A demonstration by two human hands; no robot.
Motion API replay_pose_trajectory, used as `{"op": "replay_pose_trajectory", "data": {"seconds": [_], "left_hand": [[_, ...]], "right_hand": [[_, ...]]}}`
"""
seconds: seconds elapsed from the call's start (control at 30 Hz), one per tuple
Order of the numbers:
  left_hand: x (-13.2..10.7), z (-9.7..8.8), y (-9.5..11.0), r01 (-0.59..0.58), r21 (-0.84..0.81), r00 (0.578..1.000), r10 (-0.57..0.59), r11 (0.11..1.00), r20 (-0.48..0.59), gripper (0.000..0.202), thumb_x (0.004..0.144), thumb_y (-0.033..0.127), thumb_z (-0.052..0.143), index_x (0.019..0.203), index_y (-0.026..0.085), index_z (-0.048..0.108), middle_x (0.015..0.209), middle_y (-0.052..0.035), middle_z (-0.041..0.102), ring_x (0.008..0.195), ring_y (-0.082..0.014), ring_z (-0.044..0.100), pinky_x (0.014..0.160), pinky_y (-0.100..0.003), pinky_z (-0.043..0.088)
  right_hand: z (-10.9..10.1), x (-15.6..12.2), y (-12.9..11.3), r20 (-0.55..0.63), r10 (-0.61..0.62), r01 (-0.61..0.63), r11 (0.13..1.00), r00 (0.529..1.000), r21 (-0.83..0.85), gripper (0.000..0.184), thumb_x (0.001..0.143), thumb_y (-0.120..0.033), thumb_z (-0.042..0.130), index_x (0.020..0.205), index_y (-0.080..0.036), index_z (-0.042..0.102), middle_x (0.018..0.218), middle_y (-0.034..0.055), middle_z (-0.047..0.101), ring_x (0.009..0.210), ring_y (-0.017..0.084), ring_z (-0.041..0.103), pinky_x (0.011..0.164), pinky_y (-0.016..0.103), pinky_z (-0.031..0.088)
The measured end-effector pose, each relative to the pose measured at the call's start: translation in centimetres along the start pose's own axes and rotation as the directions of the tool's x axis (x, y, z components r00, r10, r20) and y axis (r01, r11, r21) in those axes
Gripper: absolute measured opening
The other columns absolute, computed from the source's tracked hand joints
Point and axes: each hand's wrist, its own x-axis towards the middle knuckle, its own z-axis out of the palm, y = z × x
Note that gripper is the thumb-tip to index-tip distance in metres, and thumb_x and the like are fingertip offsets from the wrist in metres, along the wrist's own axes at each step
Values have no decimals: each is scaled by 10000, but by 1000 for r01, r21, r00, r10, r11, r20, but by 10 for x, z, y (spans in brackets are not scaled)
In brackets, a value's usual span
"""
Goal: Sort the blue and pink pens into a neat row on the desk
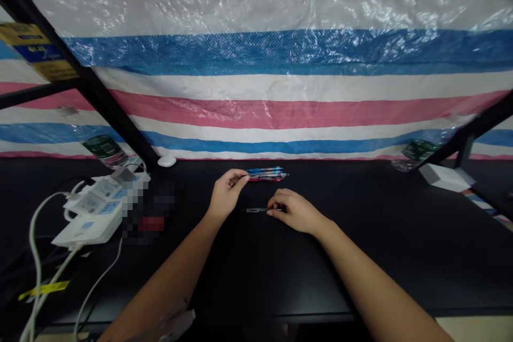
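A small bunch of pens (267, 173), blue, clear and red, lies side by side on the black table near the striped sheet. My left hand (227, 191) is at the left ends of these pens, thumb and forefinger pinched on a pen there; its exact tip is hidden by the fingers. Closer to me, a dark pen (255, 210) lies crosswise, apart from the bunch. Around its right part my right hand (294, 209) is closed, thumb and fingertips gripping it low at the tabletop.
On the left stand a white power strip (90, 228) with plugs and cables, and a plastic bottle (105, 149). A white round object (166, 161) sits by the black frame post (116, 109). Another bottle (419, 150) and a white box (447, 177) are at right.
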Motion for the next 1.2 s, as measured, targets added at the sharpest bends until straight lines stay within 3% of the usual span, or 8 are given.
{"op": "replay_pose_trajectory", "data": {"seconds": [0.1, 0.2, 0.33, 0.53, 0.67, 0.9, 1.1, 1.2], "left_hand": [[0, 0, 1, 4, -27, 1000, -4, 1000, -17, 191, 815, 347, 762, 924, 193, 732, 934, -54, 748, 888, -202, 684, 875, -345, 518], [-1, 0, 3, 15, -81, 1000, -16, 997, -18, 210, 797, 359, 782, 920, 196, 735, 942, -52, 743, 874, -194, 674, 861, -336, 515], [-4, 2, 4, 28, -155, 998, -20, 987, 56, 224, 814, 357, 772, 983, 210, 763, 944, -46, 724, 846, -176, 643, 852, -323, 497], [-7, 9, 2, 52, -243, 991, -20, 969, 130, 269, 868, 393, 715, 1046, 209, 797, 821, -28, 628, 729, -146, 543, 757, -310, 454], [-6, 10, -1, 118, -321, 991, -88, 940, 105, 265, 850, 393, 738, 1007, 187, 797, 767, -29, 638, 726, -150, 547, 739, -307, 453], [-3, 11, -2, 189, -507, 979, -203, 841, 28, 300, 864, 453, 731, 882, 155, 759, 779, -42, 650, 710, -126, 552, 688, -277, 460], [-9, 14, 6, 271, -575, 958, -155, 772, 242, 288, 860, 324, 765, 1105, 174, 745, 798, -24, 619, 747, -113, 554, 730, -258, 464], [-11, 14, 7, 276, -559, 955, -160, 782, 249, 217, 855, 275, 768, 1042, 165, 765, 766, -16, 611, 732, -104, 548, 735, -250, 460]], "right_hand": [[-2, 3, 1, -145, 180, -142, 960, 973, 240, 320, 904, -513, 680, 1008, -210, 686, 872, 38, 654, 781, 187, 595, 722, 315, 460], [-5, 7, 1, -250, 422, -200, 771, 871, 605, 427, 939, -628, 560, 924, -207, 624, 735, 7, 608, 613, 149, 516, 568, 274, 379], [-5, 11, 0, -162, 491, -136, 516, 856, 846, 499, 892, -645, 623, 704, -186, 574, 599, -14, 510, 495, 104, 384, 478, 263, 259], [0, 13, -1, -20, 533, -121, 228, 846, 966, 456, 854, -604, 696, 814, -152, 645, 565, -50, 451, 431, 67, 292, 442, 254, 169], [-1, 13, -2, -65, 515, -94, 276, 855, 956, 398, 808, -493, 790, 703, -163, 593, 598, -30, 512, 458, 62, 335, 437, 245, 214], [9, 13, -8, -256, 407, -56, 615, 877, 786, 360, 813, -463, 784, 1038, -188, 724, 804, 50, 717, 619, 150, 619, 502, 259, 384], [8, 13, -13, -249, 452, -69, 578, 857, 813, 341, 864, -512, 723, 904, -174, 707, 725, 34, 688, 551, 124, 588, 481, 244, 379], [7, 14, -12, -172, 493, -89, 462, 853, 883, 462, 887, -619, 642, 909, -161, 701, 729, 59, 704, 531, 131, 601, 443, 236, 354]]}}
